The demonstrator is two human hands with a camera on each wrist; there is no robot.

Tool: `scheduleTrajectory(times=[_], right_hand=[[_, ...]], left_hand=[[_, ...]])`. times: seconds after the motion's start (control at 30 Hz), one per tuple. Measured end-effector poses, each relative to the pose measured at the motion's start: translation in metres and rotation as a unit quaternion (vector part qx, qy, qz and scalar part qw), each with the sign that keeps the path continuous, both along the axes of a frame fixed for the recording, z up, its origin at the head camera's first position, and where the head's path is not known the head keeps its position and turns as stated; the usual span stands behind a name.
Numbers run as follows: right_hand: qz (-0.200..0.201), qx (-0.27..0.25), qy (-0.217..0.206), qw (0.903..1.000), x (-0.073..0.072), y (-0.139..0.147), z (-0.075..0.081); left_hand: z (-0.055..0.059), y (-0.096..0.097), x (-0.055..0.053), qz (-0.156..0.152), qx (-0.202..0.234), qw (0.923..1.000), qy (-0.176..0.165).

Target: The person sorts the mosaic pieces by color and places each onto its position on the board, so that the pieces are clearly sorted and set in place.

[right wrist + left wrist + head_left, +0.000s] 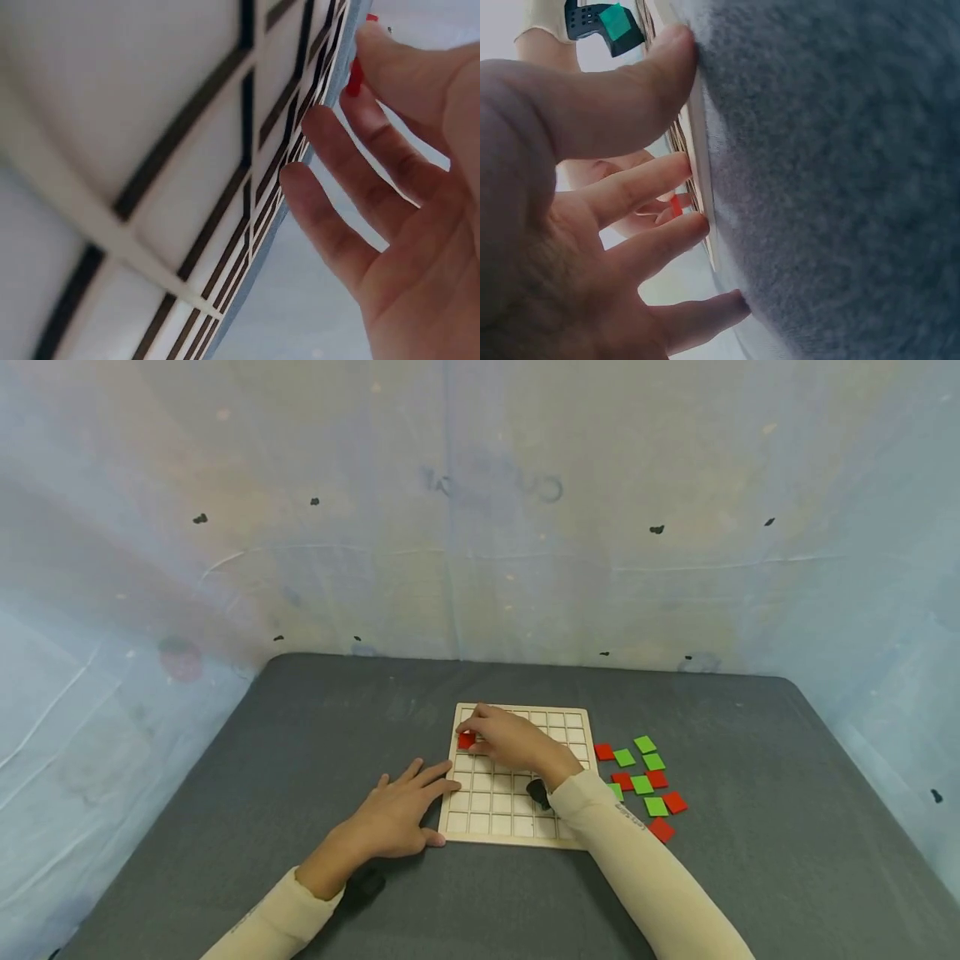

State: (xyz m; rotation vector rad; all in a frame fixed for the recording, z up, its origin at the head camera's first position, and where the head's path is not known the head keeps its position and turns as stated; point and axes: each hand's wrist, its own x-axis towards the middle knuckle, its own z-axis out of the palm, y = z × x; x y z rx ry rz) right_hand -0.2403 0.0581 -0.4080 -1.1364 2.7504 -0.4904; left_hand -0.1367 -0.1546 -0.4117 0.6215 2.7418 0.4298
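A pale wooden grid board (501, 802) lies flat on the dark table. My right hand (517, 742) reaches across it to the leftmost column, near the far left corner. Between its thumb and index finger it pinches a red square tile (467, 741); in the right wrist view that red tile (355, 78) stands tilted above the grid. My left hand (399, 812) rests at the board's left edge with its fingers spread, thumb by the near left corner. In the left wrist view the thumb and fingertips (695, 223) lie along the board's side.
Several loose red tiles (675, 802) and green tiles (656, 807) lie scattered right of the board, some partly hidden by my right sleeve (637, 852). A pale cloth backdrop (480, 593) hangs behind the dark grey table (352, 718) and along its sides.
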Motion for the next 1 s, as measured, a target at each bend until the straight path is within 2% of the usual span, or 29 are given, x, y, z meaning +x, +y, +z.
scheduleTrajectory(times=[0.33,0.57,1.0], right_hand=[[-0.002,0.032,0.033,0.999,-0.0006,-0.0049,-0.0027],[-0.014,0.043,0.037,0.9983,-0.0001,-0.006,-0.0022],[-0.012,0.035,0.038,0.9986,0.0015,-0.0066,-0.0055]], left_hand=[[0.0028,-0.0018,-0.0012,0.009,0.017,0.9998,0.0],[0.0009,-0.0009,-0.002,0.018,0.023,0.9994,0.016],[-0.0017,-0.0008,-0.0002,0.02,0.031,0.9991,0.022]])
